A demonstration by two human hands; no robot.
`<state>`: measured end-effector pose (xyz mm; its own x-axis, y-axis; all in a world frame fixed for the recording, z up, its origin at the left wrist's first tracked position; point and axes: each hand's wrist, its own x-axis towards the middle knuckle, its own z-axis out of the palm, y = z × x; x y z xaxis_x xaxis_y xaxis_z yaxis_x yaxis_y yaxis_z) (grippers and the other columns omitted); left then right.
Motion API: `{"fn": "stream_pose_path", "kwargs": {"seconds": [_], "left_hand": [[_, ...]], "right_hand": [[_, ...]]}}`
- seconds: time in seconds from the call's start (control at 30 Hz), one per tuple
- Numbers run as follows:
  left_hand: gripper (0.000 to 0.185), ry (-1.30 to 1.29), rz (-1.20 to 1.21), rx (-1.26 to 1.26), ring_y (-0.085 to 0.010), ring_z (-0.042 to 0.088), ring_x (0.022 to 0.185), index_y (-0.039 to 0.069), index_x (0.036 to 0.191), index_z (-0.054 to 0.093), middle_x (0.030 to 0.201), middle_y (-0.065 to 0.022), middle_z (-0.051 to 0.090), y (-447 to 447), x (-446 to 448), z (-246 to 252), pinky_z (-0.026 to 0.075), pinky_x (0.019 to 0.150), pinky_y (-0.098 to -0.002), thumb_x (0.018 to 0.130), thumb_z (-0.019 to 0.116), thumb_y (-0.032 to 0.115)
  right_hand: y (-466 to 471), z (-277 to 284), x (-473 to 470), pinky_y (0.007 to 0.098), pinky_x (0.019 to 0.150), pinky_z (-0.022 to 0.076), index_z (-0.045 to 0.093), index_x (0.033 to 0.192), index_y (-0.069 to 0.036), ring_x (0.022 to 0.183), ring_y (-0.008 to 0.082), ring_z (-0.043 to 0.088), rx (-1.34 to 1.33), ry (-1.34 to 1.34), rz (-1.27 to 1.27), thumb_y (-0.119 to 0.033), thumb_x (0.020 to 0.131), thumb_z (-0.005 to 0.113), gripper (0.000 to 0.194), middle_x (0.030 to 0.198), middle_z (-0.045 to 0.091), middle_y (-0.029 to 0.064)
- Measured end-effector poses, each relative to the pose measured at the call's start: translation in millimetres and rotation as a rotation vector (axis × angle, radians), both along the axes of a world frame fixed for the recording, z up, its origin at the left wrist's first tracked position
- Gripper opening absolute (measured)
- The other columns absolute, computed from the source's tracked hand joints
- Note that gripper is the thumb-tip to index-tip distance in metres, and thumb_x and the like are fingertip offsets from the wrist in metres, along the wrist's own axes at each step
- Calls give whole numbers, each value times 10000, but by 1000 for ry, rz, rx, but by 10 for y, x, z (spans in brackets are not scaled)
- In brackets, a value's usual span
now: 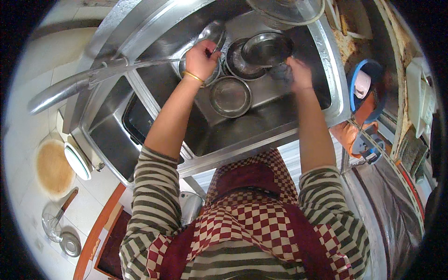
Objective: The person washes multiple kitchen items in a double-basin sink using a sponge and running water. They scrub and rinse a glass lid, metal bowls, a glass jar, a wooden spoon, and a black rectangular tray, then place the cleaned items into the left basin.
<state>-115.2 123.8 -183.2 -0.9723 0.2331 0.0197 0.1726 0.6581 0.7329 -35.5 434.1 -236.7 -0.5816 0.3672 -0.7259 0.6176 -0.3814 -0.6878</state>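
Observation:
Over the right basin of a stainless steel sink (280,136), my left hand (202,59) grips a shiny metal bowl (212,30) by its rim, beside the stream from the faucet (59,94). Beneath that hand another round metal vessel (217,75) partly shows. My right hand (300,72) is blurred at the right; its fingertips are by the edge of a metal pan (267,47), with something dark and blurred below them. Whether it grips the pan I cannot tell. A metal ladle (241,61) lies by the pan. A round metal dish (231,97) rests on the basin floor between my hands.
A large clear round container (287,10) stands at the sink's far edge. The left basin holds a black tray (133,119). Right of the sink are a blue basin (356,85) with a pink cup (362,85) and an orange bag (344,134). A whisk (52,222) lies at left.

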Motion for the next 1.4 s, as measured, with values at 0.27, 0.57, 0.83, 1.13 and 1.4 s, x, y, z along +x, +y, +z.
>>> {"fn": "stream_pose_path", "kwargs": {"seconds": [0.27,0.57,0.83,1.13,1.4], "left_hand": [[247,152,-97,-208,-321,630,864,53,914,619,922,-133,646,-37,288,-192,512,779,-393,685,689,-8],[272,-306,397,374,-98,552,724,29,896,594,856,-8,618,-885,199,238,470,694,-253,747,819,62],[279,-332,-6,42,-91,560,831,37,1199,644,1030,-25,633,-520,649,740,466,751,-253,931,576,75],[275,-421,-88,120,-190,591,963,-52,1059,602,1057,-95,627,-330,1235,860,488,854,-322,854,695,105],[389,367,-370,-521,-398,564,981,-62,1077,574,1098,-225,588,-1257,1772,356,449,901,-446,756,732,90]], "right_hand": [[-234,257,480,394,729,539,643,1031,-56,860,221,654,-507,-74,-145,-199,821,726,266,967,671,81],[-1035,943,1060,314,752,521,640,982,-51,849,164,629,-408,217,-230,-100,759,747,252,955,656,53],[-1686,1372,749,359,699,501,642,856,-29,752,225,638,-89,295,-487,-297,800,705,281,830,679,118],[-1193,1459,1644,431,963,457,580,1091,4,1153,367,551,547,799,-206,-195,840,640,326,1245,552,207],[-526,-1645,2618,399,700,517,639,952,-48,833,318,645,633,-164,-94,-137,848,586,148,935,670,151]]}}
